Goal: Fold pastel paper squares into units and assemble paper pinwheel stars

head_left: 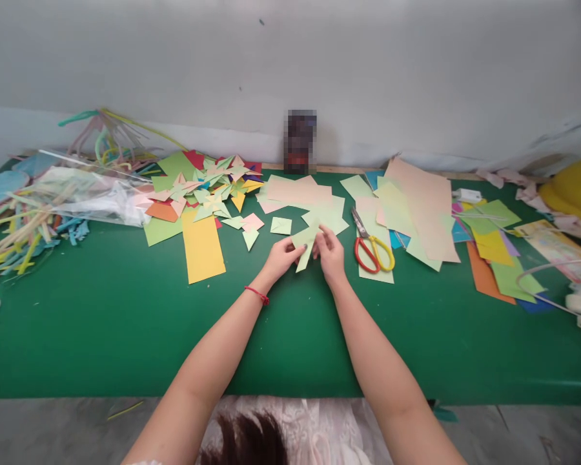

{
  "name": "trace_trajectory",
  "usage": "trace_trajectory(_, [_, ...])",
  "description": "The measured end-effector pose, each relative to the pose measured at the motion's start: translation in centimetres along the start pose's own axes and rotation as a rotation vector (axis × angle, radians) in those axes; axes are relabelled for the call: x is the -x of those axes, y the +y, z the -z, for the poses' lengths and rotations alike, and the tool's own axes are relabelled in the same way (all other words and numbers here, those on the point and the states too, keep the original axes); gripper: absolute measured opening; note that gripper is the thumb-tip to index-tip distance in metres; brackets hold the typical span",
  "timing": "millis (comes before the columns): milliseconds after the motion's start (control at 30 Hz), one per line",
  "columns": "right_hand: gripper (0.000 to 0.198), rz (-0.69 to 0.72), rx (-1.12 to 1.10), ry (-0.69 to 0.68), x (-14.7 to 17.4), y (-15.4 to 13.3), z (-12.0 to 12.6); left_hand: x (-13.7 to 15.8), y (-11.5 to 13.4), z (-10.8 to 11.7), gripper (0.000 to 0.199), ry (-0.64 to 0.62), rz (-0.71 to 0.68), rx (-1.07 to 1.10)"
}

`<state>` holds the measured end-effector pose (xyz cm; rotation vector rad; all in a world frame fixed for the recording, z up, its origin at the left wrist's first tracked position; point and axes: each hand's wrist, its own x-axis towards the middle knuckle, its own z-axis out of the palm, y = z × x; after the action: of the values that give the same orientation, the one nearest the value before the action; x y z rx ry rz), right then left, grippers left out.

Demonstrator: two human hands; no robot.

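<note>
A pale green piece of paper [306, 248] is held up off the table between my two hands. My left hand [283, 257] pinches its left side, thumb on top. My right hand [331, 256] has bent fingers at the paper's right edge, with the index finger at its upper corner. Just beyond lie loose pale green sheets [326, 213] and pink sheets [295, 190]. A small folded green square [281, 225] rests to the left of the hands. Scissors [372, 248] with one red and one yellow handle lie on paper to the right.
Folded paper pieces [213, 187] pile up at the back left, near a yellow sheet [203, 245]. Paper strips [24, 226] heap at far left. Large pink sheets [421, 206], coloured papers [498, 252] and a white cable [556, 265] occupy the right. A blurred dark object [300, 139] stands against the wall.
</note>
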<state>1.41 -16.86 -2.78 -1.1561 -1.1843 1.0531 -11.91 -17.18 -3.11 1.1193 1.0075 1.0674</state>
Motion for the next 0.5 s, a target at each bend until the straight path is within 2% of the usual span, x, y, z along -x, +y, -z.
trace_trajectory(67, [0.038,0.037,0.001,0.031,0.0,0.0,0.4,0.0,-0.1,0.2,0.032,0.066,0.001,0.094])
trace_trajectory(133, [0.031,0.098,0.071,0.035,0.0,-0.1,0.8,0.0,0.0,0.4,0.035,0.130,0.001,0.176])
trace_trajectory(233, [0.020,0.180,0.178,-0.044,0.2,-0.1,1.0,0.2,0.4,0.8,0.034,0.184,0.012,0.258])
trace_trajectory(333, [0.020,0.228,0.208,-0.150,0.1,0.1,0.9,0.2,0.6,1.0,0.038,0.157,0.017,0.299])
trace_trajectory(500, [0.023,0.265,0.269,-0.233,-0.6,1.0,0.9,-0.1,0.6,1.1,0.034,0.087,0.034,0.299])
